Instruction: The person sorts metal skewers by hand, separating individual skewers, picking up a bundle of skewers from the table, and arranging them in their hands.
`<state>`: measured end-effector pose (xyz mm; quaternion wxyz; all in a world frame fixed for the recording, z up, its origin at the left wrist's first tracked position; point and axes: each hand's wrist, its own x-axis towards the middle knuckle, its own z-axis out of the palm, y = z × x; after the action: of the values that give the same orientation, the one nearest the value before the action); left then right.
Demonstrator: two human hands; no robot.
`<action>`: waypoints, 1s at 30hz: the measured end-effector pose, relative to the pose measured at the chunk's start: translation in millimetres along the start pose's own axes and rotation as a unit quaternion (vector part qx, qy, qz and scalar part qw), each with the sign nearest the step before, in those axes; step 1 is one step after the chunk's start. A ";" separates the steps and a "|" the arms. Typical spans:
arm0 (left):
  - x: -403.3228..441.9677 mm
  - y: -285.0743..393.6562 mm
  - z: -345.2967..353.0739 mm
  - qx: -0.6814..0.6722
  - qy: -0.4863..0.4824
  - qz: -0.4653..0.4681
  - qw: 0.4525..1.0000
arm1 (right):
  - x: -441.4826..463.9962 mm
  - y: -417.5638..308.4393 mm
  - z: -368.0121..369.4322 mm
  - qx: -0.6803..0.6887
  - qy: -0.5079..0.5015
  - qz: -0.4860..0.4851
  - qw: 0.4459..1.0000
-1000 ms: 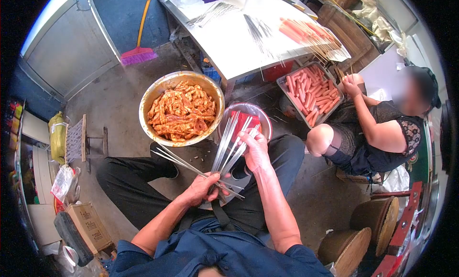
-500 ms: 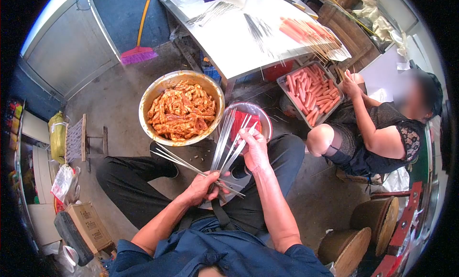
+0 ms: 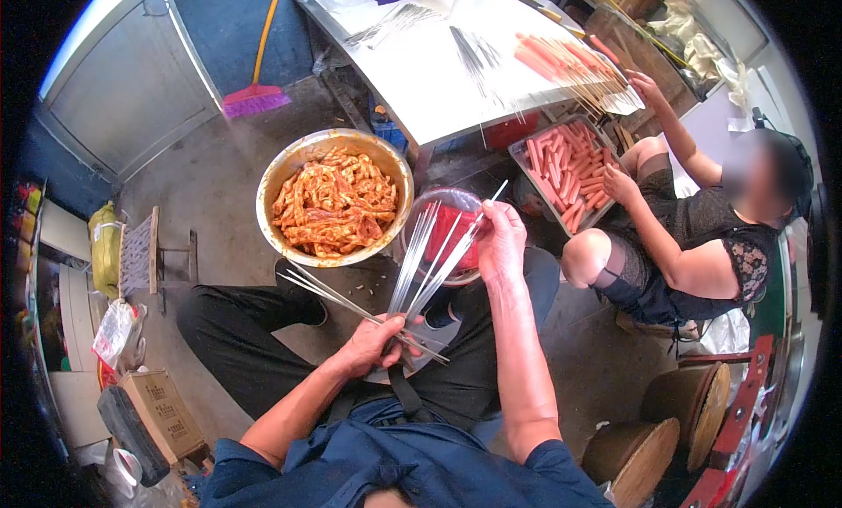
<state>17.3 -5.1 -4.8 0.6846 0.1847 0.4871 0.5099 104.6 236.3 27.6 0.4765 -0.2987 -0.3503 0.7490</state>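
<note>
Two hands are gripping metal skewers above the lap.
The left hand is clasping their near ends, fingers closed; the right hand is pinching near a far tip; their long axes are fanning forward, away from the body.

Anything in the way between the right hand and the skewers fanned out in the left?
Nothing visible. The right hand is at the upper end of the skewers, which the left hand grips lower down. The bowl holding something red shows behind them, not between.
</note>
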 end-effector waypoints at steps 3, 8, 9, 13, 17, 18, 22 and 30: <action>-0.6 1.3 -1.0 -0.005 0.007 0.004 1.000 | 7.6 -6.1 -0.7 -0.024 0.027 -0.030 0.999; -1.8 3.8 -1.3 -0.016 0.011 0.014 1.000 | 16.2 -34.5 -6.2 0.055 0.101 -0.100 0.988; -2.1 4.6 -1.6 -0.025 0.012 0.011 1.000 | 15.8 -42.0 -8.7 0.052 0.120 -0.105 0.986; -3.8 6.3 -1.5 -0.023 0.022 0.035 0.999 | 18.1 -57.9 -29.0 0.102 0.129 -0.157 0.974; 1.2 1.3 -6.0 -0.043 0.039 0.052 0.997 | 6.0 -62.0 -28.9 0.125 0.133 -0.141 0.973; 1.8 1.3 -6.5 -0.044 0.038 0.059 0.997 | 2.9 -59.6 -29.2 0.140 0.102 -0.125 0.977; 1.8 3.9 -4.9 -0.046 0.046 0.056 0.996 | -26.5 -30.5 -9.9 0.169 -0.013 0.007 0.986; -2.8 8.4 -5.4 -0.032 0.058 0.080 0.995 | -94.5 30.4 -16.1 -0.068 -0.101 0.241 0.963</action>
<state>8.3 -5.5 0.4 0.6177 0.1706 0.4932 0.5883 136.6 143.8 4.4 0.2224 -0.3287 -0.3644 0.8424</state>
